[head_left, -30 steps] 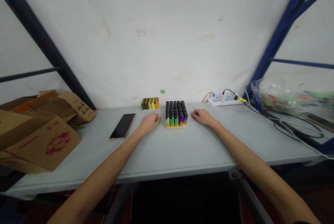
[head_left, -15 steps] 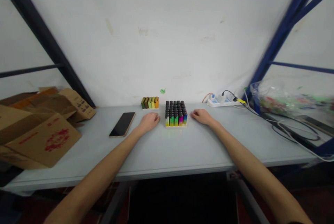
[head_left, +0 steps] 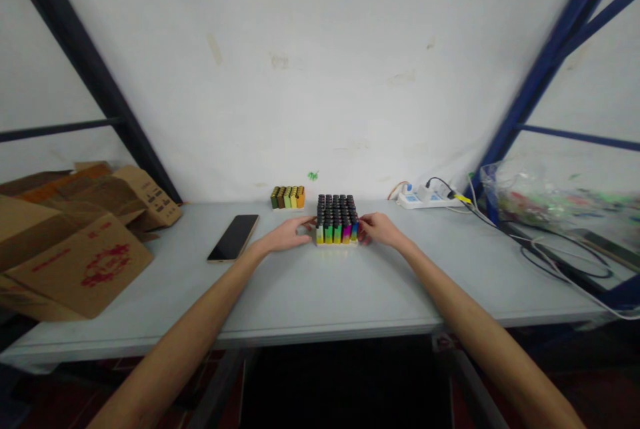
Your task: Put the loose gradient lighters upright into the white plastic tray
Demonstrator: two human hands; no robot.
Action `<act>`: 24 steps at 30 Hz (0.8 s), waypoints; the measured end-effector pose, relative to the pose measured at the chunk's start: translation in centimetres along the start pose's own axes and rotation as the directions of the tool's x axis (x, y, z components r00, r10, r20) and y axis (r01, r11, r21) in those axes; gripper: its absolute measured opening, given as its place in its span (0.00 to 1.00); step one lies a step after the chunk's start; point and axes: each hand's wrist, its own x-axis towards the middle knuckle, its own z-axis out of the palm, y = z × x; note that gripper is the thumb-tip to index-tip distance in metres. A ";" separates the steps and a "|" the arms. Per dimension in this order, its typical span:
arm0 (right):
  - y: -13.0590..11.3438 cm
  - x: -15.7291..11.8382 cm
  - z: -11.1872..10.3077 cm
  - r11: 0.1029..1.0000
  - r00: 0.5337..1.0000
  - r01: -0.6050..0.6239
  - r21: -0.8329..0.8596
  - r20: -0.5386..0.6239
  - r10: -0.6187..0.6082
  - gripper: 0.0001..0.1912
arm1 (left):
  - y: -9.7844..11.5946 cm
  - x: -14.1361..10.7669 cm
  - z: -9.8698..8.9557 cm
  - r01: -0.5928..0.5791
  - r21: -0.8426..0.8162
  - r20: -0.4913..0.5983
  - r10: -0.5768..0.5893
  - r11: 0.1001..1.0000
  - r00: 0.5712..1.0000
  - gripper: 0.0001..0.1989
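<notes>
A tray of upright lighters (head_left: 337,221), black-topped with coloured bodies, stands on the grey table (head_left: 330,289). At its left side is my left hand (head_left: 286,234), thumb and fingers apart, fingertips close to the tray's edge. My right hand (head_left: 379,229) is at the right side, its fingertips at the lighters; whether they grip anything is too small to tell. Behind and to the left, against the wall, sits a smaller block of green, brown and orange lighters (head_left: 288,197). A dark phone (head_left: 233,238) lies left of my left hand.
Opened cardboard boxes (head_left: 95,262) fill the table's left end. A white power strip (head_left: 430,198) with plugs is by the wall at the right. Cables (head_left: 550,256) and a clear plastic bag (head_left: 525,186) lie at the far right, near a blue frame post (head_left: 540,82).
Both hands have moved in to the sides of the black-topped lighter tray. My left hand has opened from a loose curl, and my right fingers have come up to the lighters.
</notes>
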 end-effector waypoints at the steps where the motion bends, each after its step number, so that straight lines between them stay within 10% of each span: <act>1: -0.2 -0.1 0.2 1.000 1.000 -0.016 0.020 0.007 0.016 0.16 | 0.0 0.0 0.2 -0.001 0.023 -0.001 0.001 1.000 1.000 0.35; 11: -1.3 -0.8 1.5 0.996 0.993 0.045 0.080 0.103 -0.053 0.14 | 1.0 0.3 1.7 0.097 0.104 -0.161 -0.079 0.990 0.984 0.35; 17: -1.6 -0.5 2.5 0.985 0.983 0.127 0.113 0.115 -0.140 0.12 | 0.5 -0.6 -0.1 -0.007 0.016 -0.038 0.008 1.000 0.999 0.43; 24: 1.5 1.0 -0.1 0.977 0.950 0.077 -0.198 -0.284 -0.132 0.19 | -1.0 -1.5 -3.2 0.068 0.099 0.036 -0.072 0.993 0.997 0.41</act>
